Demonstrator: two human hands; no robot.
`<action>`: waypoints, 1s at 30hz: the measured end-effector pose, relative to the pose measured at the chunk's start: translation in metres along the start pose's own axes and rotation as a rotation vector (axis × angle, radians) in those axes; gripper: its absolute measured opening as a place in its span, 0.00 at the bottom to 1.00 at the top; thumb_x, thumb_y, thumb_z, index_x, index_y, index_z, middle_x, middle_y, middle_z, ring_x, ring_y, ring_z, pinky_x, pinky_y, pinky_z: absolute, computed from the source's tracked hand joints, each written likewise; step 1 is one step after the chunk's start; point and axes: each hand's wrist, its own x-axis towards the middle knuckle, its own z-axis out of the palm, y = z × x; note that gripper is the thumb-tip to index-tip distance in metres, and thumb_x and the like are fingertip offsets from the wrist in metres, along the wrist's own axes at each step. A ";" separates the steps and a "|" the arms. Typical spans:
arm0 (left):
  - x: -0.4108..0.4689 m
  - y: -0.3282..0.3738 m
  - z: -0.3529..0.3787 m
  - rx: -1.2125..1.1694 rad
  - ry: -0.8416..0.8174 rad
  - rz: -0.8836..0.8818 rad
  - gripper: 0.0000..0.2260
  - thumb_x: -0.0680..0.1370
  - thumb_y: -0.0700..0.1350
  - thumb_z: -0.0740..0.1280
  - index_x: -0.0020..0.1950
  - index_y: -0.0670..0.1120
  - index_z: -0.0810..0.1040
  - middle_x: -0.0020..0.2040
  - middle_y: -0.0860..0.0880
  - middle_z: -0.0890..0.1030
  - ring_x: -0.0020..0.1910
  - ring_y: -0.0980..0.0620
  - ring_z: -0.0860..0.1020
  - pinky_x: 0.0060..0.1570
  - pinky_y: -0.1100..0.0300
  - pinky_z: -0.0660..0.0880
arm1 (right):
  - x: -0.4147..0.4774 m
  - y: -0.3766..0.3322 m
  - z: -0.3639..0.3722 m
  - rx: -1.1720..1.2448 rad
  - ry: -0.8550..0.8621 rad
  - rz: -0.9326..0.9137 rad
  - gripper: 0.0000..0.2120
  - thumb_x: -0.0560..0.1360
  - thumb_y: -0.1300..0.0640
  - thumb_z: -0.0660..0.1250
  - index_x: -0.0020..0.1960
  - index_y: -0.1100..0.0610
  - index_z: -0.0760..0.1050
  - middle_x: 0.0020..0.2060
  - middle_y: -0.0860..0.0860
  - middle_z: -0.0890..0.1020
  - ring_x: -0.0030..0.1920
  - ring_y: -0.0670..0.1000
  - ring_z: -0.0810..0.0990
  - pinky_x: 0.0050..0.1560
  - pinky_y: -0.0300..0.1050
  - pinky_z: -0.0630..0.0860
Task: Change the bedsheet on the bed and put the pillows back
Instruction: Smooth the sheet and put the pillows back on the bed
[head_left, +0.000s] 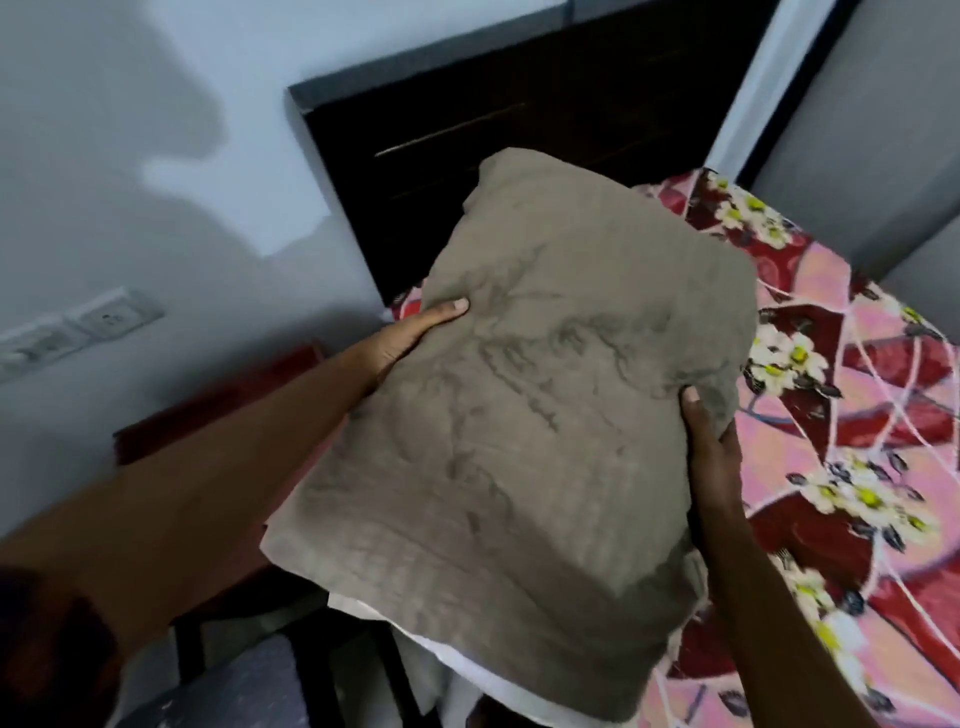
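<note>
L hand (410, 332) and R hand (709, 441) each clamp a side edge of the pillow (545, 389), thumbs on top. It is held up over the floral red/pink bedsheet (831, 415). Pillow: taupe, soft, creased, approx. rectangular. Step, prob.: pillows going back. Next: lower it flat by the dark headboard (519, 130).

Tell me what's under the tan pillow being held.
Under the tan pillow white fabric shows at its lower edge, the floral bedsheet to its right. The left hand and right hand grip its sides; the rest beneath is covered.
</note>
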 end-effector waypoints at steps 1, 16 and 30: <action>0.008 0.005 -0.012 -0.017 0.019 0.008 0.15 0.81 0.47 0.66 0.66 0.46 0.79 0.54 0.45 0.84 0.43 0.51 0.85 0.42 0.58 0.82 | 0.004 0.000 0.014 0.000 0.007 0.001 0.33 0.74 0.36 0.70 0.75 0.46 0.68 0.68 0.45 0.77 0.63 0.49 0.79 0.59 0.46 0.75; 0.202 0.129 -0.024 0.267 -0.119 -0.140 0.25 0.74 0.53 0.72 0.69 0.45 0.76 0.62 0.42 0.82 0.59 0.42 0.81 0.57 0.49 0.78 | 0.130 0.015 0.120 0.071 0.176 0.121 0.58 0.55 0.18 0.67 0.79 0.43 0.60 0.75 0.46 0.70 0.71 0.52 0.71 0.72 0.57 0.68; 0.408 0.263 0.049 0.806 -0.248 0.012 0.40 0.62 0.65 0.78 0.70 0.51 0.75 0.60 0.50 0.82 0.56 0.49 0.82 0.60 0.50 0.76 | 0.294 0.036 0.177 0.243 0.149 0.274 0.40 0.70 0.26 0.67 0.75 0.46 0.70 0.69 0.48 0.77 0.70 0.52 0.75 0.73 0.60 0.68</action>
